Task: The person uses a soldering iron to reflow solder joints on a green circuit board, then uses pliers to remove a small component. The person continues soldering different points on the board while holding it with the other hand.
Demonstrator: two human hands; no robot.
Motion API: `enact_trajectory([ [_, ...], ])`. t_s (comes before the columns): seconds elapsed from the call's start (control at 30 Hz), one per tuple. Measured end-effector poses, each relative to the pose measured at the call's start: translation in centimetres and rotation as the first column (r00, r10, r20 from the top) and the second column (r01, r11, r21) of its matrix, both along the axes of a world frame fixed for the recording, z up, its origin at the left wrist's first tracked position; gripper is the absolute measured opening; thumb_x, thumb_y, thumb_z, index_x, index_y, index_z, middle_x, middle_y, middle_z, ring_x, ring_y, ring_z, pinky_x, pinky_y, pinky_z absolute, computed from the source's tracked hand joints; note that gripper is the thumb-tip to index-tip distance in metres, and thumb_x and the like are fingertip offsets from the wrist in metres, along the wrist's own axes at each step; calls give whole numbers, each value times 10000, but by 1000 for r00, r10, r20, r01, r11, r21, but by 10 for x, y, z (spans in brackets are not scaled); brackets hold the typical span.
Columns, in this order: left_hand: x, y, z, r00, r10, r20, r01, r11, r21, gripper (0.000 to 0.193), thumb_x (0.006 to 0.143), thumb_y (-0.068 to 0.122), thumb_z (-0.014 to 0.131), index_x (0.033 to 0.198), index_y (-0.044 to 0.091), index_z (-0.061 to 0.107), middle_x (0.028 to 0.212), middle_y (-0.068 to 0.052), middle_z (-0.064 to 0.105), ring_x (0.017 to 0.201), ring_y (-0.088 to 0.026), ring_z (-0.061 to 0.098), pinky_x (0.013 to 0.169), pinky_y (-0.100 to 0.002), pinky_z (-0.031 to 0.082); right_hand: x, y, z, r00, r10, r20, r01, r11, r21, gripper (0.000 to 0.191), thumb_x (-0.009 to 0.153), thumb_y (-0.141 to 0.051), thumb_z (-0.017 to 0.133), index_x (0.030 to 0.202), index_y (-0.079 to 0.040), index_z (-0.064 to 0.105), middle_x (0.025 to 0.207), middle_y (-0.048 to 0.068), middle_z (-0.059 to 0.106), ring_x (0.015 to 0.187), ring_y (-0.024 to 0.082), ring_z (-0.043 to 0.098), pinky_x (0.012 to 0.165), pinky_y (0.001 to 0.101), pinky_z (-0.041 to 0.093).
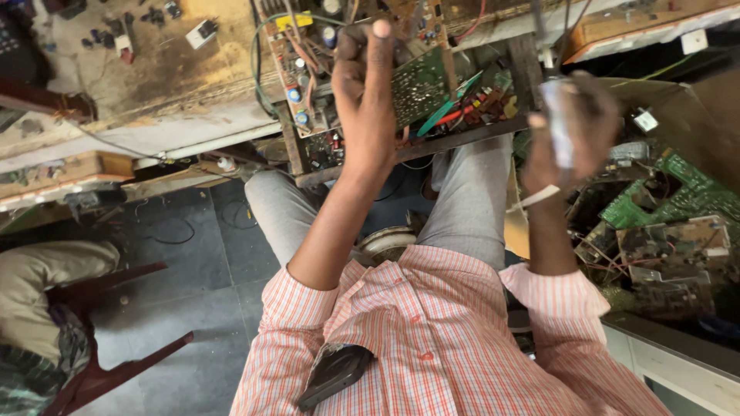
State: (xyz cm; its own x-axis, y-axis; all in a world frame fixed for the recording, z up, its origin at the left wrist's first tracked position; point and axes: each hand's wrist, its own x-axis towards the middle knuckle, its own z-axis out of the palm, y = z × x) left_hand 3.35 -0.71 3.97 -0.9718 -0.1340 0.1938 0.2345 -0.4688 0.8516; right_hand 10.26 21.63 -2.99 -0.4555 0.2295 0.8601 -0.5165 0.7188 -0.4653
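Two hands are raised over the lap. The left hand (368, 92) is up near the centre, fingers curled and thumb up, its fingertips against the green board (420, 83) that sits in a dark frame (432, 142) resting on the knees; whether it actually pinches anything there I cannot tell, since the palm side is turned away. The right hand (574, 127) is to the right and a little nearer, closed around one pale, shiny cylinder-like object (556, 123) (blurred, so its kind is unclear). A white strip (533, 198) hangs at that wrist.

Inside the frame I count two boards: the green one in the middle and a brown one (301, 69) to its left, studded with small blue and yellow parts, with one green wire (258, 54) looping out to its left. Red and teal pieces (462, 108) lie at the right of the green board.

To the right, a heap (671, 223) of loose boards fills a box: at least three green ones and one brown.

Far left, the worn desk (154, 69) carries one small white block (202, 32) and a scatter of tiny dark parts. Near left, one red chair (100, 370) stands on the grey floor (200, 270), beside another person's trouser leg (54, 277). One dark flat item (335, 374) sticks out of the checked shirt's pocket.
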Motion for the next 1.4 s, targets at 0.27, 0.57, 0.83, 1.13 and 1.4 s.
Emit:
enact_trajectory([
  [0.27,2,-4,0,999,-27,-19,27,1000,7,277,1127,296,641,1025,44,583,892,47,512,825,-45,393,798,-255,339,-20,4,-74,929,90,358,-94,996,-4,244,1114,-32,722,1342,-119,724,1443,166,488,1258,252,636,1005,352,624],
  [0.57,5,-3,6,999,-50,7,50,998,34,237,1093,284,617,1094,49,587,973,52,560,921,-57,456,867,-232,387,-56,33,-12,991,31,127,-41,997,73,271,1101,-121,739,1353,-21,725,1347,190,655,1224,310,708,971,397,638],
  [0.83,2,-5,7,1000,-5,23,6,1000,-21,280,1116,316,643,1078,40,608,884,50,523,878,-58,404,803,-243,347,-91,37,9,986,67,154,-78,994,70,196,1097,-22,771,1271,51,715,1186,210,743,1050,305,752,900,408,591],
  [1.13,-1,-3,10,996,-67,61,61,994,93,302,1065,349,647,1068,53,585,921,44,557,858,-52,445,788,-238,387,-96,41,3,977,118,177,-130,990,54,217,1085,7,770,1285,67,714,1174,201,737,1032,305,718,896,406,563],
  [1.4,-6,-4,8,996,-71,56,63,990,129,278,1082,343,647,1049,77,575,955,42,539,927,-54,463,899,-227,403,-19,9,62,918,397,7,-386,897,-215,301,1109,-205,678,1242,63,648,1085,195,732,884,229,760,743,322,665],
])
